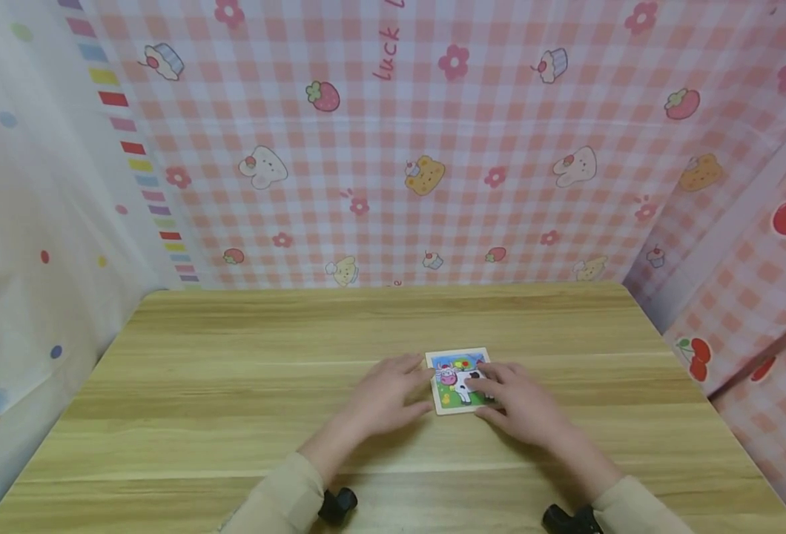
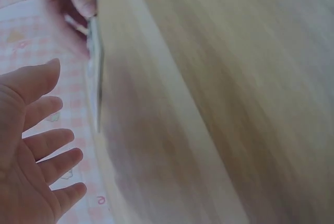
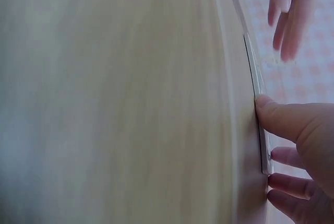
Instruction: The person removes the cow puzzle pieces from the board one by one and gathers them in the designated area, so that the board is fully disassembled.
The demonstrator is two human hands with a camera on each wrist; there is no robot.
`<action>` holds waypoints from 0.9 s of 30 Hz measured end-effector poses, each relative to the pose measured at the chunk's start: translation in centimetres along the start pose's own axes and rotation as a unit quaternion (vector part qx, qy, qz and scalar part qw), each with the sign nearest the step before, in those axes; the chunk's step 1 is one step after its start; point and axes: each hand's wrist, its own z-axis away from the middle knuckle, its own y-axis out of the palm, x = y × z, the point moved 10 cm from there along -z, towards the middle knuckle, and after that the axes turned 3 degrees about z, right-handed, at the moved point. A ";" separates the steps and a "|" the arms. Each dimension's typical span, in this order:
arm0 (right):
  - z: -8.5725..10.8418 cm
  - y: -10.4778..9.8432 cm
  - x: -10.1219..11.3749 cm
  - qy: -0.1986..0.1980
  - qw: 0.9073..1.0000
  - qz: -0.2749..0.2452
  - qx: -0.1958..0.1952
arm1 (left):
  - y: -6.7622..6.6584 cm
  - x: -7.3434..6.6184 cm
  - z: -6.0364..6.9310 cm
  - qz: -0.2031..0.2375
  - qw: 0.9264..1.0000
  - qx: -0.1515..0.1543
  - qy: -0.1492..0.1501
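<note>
A small square picture puzzle board (image 1: pixel 463 400) with a pale frame lies on the wooden table; its picture is a black-and-white cow on green. My right hand (image 1: pixel 523 400) holds the board's right side. In the right wrist view the right thumb (image 3: pixel 279 119) presses on the near edge, and fingers bend over the face and right end. My left hand (image 1: pixel 386 393) is just left of the board, its fingertips close to the left edge. The left wrist view shows the left hand (image 2: pixel 31 140) with fingers spread, loosely bent and holding nothing.
The wooden table (image 1: pixel 233 386) reaches back to a pink checked cloth (image 1: pixel 366 148) hanging behind it. More cloth hangs at the left and right sides. Black wrist straps (image 1: pixel 336 506) show at the sleeves.
</note>
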 end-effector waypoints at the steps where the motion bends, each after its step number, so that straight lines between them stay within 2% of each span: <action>1: -0.2 0.1 0.3 -0.003 1.000 0.001 0.001 | 0.1 0.1 0.0 -0.004 1.000 0.003 0.001; 6: -0.8 0.5 1.7 -0.019 1.000 0.009 0.001 | 0.5 0.7 0.4 -0.017 1.000 0.010 0.003; 24: -2.4 1.3 5.8 -0.068 0.998 -0.004 0.000 | 0.3 4.1 3.9 0.046 0.998 -0.014 -0.036; 27: -2.6 1.4 6.2 -0.072 0.997 -0.006 0.001 | 0.4 4.1 4.5 0.039 0.999 -0.019 -0.028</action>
